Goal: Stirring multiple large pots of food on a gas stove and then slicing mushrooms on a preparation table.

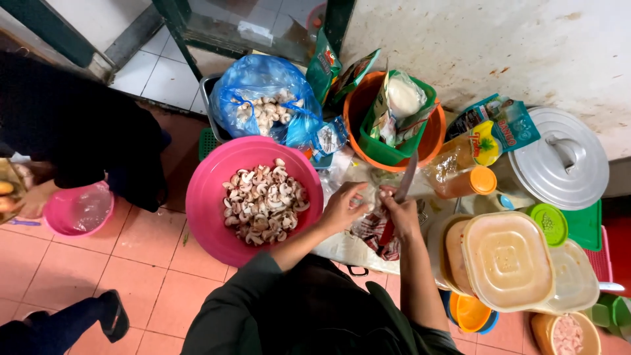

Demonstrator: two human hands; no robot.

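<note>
My right hand (399, 213) grips a red-handled knife (403, 184), its blade pointing up and away from me. My left hand (344, 206) pinches a small pale piece, probably a mushroom, right beside the blade, over a plastic-covered surface (342, 246). To the left stands a big pink bowl (204, 197) holding sliced mushrooms (263, 202). Behind it a blue plastic bag (246, 82) holds whole mushrooms (263, 112).
An orange basin (435, 135) with a green basket and packets sits behind my hands. An orange-capped bottle (463, 176), a metal pot lid (562, 161) and stacked lidded plastic tubs (506, 260) are at right. A small pink bowl (75, 213) and another person's dark clothing (72, 131) are at left.
</note>
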